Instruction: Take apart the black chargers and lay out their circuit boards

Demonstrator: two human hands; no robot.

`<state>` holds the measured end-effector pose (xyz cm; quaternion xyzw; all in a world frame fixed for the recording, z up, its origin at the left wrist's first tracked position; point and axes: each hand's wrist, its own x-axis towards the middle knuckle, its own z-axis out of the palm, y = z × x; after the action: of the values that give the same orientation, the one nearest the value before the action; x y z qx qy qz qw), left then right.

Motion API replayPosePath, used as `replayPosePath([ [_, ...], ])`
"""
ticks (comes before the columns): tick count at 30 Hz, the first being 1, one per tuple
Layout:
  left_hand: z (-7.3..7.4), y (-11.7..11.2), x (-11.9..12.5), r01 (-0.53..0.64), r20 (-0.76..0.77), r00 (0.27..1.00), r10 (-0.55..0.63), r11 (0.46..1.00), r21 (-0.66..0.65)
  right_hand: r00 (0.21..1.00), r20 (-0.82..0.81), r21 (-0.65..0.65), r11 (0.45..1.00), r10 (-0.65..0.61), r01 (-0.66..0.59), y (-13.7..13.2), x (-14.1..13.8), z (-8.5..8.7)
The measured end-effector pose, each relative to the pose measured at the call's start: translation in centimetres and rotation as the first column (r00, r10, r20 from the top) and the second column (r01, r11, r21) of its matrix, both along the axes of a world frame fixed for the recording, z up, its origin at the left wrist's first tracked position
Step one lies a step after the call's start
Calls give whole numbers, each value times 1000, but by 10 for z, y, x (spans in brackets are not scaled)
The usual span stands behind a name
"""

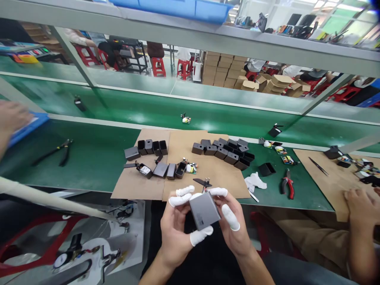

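Note:
Both my hands hold a grey charger housing [204, 210] in front of my lap, below the bench edge. My left hand [178, 221] grips its left and lower side, thumb under it; my right hand [233, 221] grips its right side. White finger cots cover several fingertips on each hand. On the cardboard sheet [208, 174] ahead lie several dark grey housings in a near row [162, 169], a back group [148, 147] and a larger pile [225, 151]. A small circuit board [190, 168] lies by the near row.
Red-handled pliers [287, 185], a white rag [254, 182] and an open black shell [266, 169] lie right of the cardboard. Black pliers [57, 152] rest at left. Another person's hand [360, 204] rests on cardboard at right; another hand [10, 118] shows far left. A green conveyor [178, 107] runs behind.

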<state>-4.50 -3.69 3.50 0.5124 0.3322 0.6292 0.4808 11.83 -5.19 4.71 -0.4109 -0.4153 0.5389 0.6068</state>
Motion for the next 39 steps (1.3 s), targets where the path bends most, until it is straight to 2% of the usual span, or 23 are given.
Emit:
replayPosePath([
  [2,4,-5,10,-6,125,992,23,990,-140,999,-44,12,1000,-9,9,-1,-3,1],
  [5,14,-9,21,-9,236,968,89,947,-322,998,-62,18,1000,-17,18,1,-7,3],
  [10,25,-8,26,-17,260,951,167,870,-493,1000,18,30,1000,-4,3,9,-6,3],
  [18,21,-13,32,12,267,951,155,846,-533,986,156,63,997,-50,41,16,1,9],
  [22,19,-16,34,3,265,951,161,851,-526,989,142,69,997,-33,24,17,3,12],
  [26,17,-17,35,-25,262,948,184,859,-511,992,120,19,999,-37,35,17,4,14],
  [32,14,-19,36,-26,263,947,183,862,-506,985,170,-58,997,-42,53,16,6,21],
  [39,11,-19,38,0,259,953,155,859,-511,990,135,-46,998,-38,45,18,8,24],
])
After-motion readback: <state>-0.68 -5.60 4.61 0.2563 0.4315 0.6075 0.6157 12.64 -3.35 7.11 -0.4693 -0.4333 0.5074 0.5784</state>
